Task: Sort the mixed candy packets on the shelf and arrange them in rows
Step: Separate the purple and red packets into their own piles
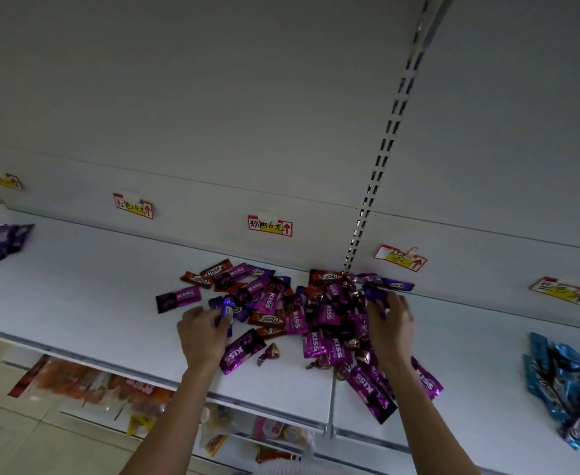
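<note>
White shelf (76, 286): left hand (201, 334) fingers pinch purple packet (227, 307); right hand (393, 323) hold unclear.

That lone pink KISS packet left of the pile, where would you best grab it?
Probably pinch the KISS packet at its left end, coming from the left: it lies flat, and that end points clear of the pile.

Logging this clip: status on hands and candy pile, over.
Left hand grips purple packet. Right hand on mixed pile, grip unclear. No rows yet; nothing blocking.
</note>
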